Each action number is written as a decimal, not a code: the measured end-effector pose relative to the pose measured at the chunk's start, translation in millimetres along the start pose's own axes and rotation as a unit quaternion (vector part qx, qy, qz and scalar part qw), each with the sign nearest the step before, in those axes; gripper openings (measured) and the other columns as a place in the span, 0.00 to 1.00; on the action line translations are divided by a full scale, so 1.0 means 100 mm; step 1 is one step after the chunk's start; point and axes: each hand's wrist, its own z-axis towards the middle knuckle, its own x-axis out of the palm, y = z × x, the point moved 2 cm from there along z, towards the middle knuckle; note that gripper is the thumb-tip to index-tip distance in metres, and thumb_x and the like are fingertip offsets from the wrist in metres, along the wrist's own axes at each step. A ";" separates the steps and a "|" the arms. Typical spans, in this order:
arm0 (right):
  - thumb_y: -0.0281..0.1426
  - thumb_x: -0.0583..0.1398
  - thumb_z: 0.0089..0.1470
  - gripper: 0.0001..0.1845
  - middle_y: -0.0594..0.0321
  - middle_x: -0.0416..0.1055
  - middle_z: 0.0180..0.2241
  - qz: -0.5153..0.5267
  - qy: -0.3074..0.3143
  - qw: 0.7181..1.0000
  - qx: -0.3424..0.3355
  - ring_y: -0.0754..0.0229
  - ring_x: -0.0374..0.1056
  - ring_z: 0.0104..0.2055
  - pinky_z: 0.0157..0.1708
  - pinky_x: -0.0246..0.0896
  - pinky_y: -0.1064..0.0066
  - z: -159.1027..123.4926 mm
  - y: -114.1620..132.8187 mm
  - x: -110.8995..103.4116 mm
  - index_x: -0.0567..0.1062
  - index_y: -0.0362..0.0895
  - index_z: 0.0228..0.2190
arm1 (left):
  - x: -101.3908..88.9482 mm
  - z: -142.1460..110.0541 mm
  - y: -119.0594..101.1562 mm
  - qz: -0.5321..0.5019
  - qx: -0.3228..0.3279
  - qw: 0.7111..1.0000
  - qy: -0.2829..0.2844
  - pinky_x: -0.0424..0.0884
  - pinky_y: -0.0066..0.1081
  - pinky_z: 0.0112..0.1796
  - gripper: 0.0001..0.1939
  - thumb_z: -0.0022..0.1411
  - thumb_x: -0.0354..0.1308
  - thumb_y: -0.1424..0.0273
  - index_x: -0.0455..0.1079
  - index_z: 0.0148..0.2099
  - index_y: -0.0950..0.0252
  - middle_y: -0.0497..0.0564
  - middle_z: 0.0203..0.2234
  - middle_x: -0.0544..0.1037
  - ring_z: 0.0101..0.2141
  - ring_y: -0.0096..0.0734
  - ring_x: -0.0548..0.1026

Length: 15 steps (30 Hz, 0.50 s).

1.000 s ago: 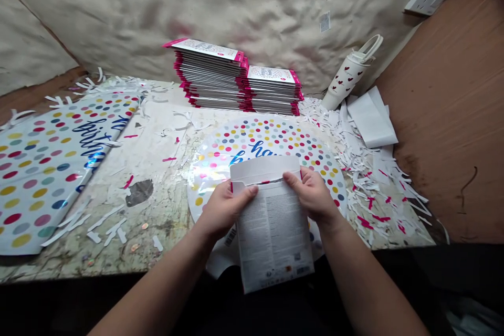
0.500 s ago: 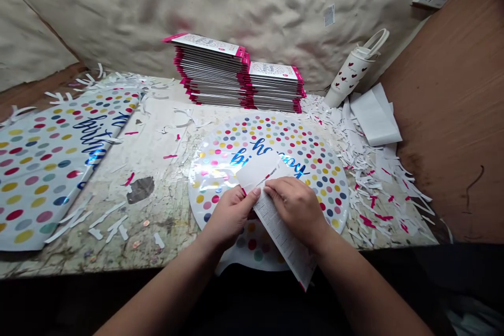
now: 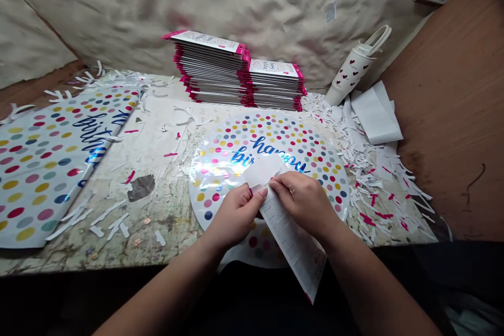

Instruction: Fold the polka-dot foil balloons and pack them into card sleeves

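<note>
Slantwise, the packet [image 3: 289, 241] is held over the five o'clock side of the balloon [image 3: 255, 142], its long axis running from eleven o'clock, where the flap [image 3: 263, 169] points, to five. Below the flap, the left hand [image 3: 238, 215] pinches its nine o'clock edge, and the right hand [image 3: 302, 202] pinches it beside the left thumb.

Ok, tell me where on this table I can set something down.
Best is the strip of table between the left dotted sheet and the round dotted sheet, lightly strewn with scraps. Crowded: the middle, under a held packet; the right, in paper shreds; the back, with packet stacks and bottle.
</note>
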 end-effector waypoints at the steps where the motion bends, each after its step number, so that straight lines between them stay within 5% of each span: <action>1: 0.28 0.53 0.57 0.10 0.59 0.74 0.30 -0.008 -0.007 1.000 0.008 0.58 0.68 0.34 0.36 0.61 0.68 0.00 -0.01 -0.01 0.74 0.43 0.28 | 0.01 -0.01 0.00 0.004 -0.001 1.000 0.003 0.69 0.28 0.29 0.13 0.58 0.56 0.61 0.70 0.33 0.67 0.49 0.23 0.75 0.26 0.31 0.72; 7: 0.29 0.55 0.56 0.08 0.63 0.75 0.35 0.100 -0.020 0.995 0.016 0.61 0.69 0.39 0.41 0.62 0.70 -0.03 -0.03 -0.05 0.75 0.46 0.34 | 0.02 -0.02 -0.02 0.008 -0.003 1.000 0.000 0.70 0.30 0.30 0.15 0.59 0.54 0.60 0.71 0.39 0.67 0.50 0.25 0.76 0.27 0.34 0.73; 15: 0.27 0.52 0.56 0.10 0.59 0.74 0.33 0.019 -0.056 0.998 0.017 0.58 0.69 0.36 0.38 0.62 0.68 -0.06 0.03 -0.03 0.74 0.43 0.31 | 0.02 -0.01 0.02 0.071 0.020 0.997 -0.033 0.68 0.28 0.28 0.13 0.58 0.54 0.60 0.70 0.31 0.65 0.48 0.22 0.74 0.25 0.31 0.71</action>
